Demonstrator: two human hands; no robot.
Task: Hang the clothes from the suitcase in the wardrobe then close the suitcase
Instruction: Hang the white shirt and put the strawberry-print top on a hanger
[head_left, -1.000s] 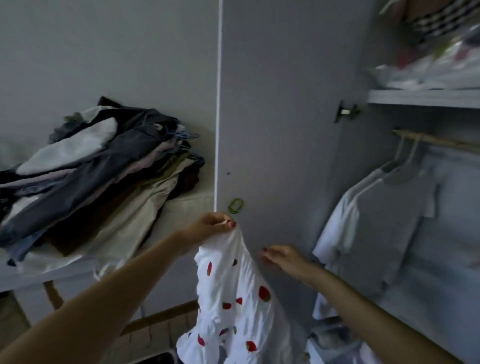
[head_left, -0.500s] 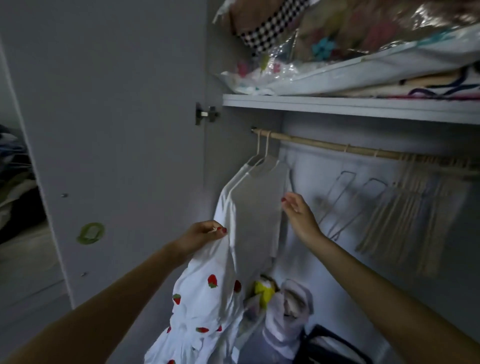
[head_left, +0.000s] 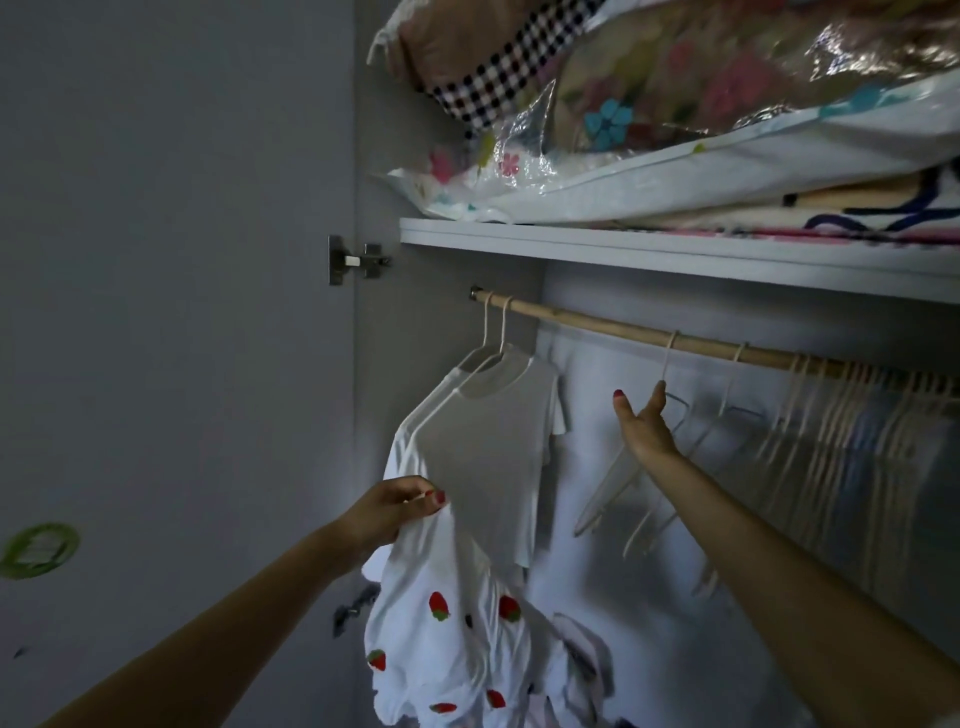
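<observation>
My left hand (head_left: 387, 512) still pinches the strawberry-print garment (head_left: 457, 623) by its top edge, low in front of the open wardrobe, beside the grey T-shirt (head_left: 483, 447) hanging on the rail (head_left: 597, 325). My right hand (head_left: 644, 428) has climbed since half a second ago: it was down by the shirt's hem, now it's up with fingers spread and relaxed, fingertips touching the neck of an empty white hanger (head_left: 623, 478). My view has moved closer to the shelf (head_left: 675, 254).

Dim, bluish light; glare on plastic bag (head_left: 524, 171); hangers (head_left: 831, 441) motion-blurred
</observation>
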